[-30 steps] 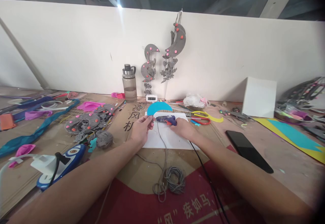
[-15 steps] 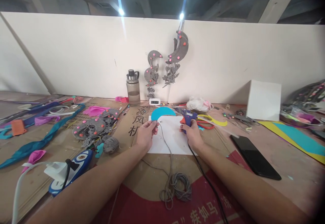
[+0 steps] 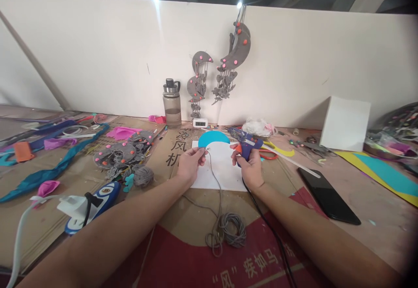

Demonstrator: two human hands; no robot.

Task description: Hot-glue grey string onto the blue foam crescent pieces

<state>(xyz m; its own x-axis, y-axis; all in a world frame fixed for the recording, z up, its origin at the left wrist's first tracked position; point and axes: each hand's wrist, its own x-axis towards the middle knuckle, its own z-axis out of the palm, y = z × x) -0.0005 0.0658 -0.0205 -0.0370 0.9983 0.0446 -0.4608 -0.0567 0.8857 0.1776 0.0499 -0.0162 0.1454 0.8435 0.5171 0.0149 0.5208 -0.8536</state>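
My left hand [image 3: 192,164] pinches the lower left tip of a blue crescent cutout [image 3: 214,137] between thumb and fingers. At those fingertips a grey yarn [image 3: 212,168] begins and hangs down over a white sheet [image 3: 220,174]. Wrapped in my right hand [image 3: 251,168] is a blue glue gun [image 3: 248,147], its orange nozzle end facing left, apart from the crescent. A long glue stick [image 3: 290,160] sticks out of its back, and a black cord runs down along my right forearm. The yarn leads to a grey coil [image 3: 233,230] on the cardboard.
Left of my hands lie grey crescents with pink dots [image 3: 122,154], a yarn ball [image 3: 143,176] and a power strip [image 3: 94,207]. A bottle [image 3: 171,104] and small clock [image 3: 200,123] stand by the wall. At right are a phone [image 3: 328,195] and scissors [image 3: 268,154].
The view has tipped slightly downward. My right hand has turned the glue gun, so its glue stick now shows extending right. More of the blue crescent's lower edge is visible at my left hand.
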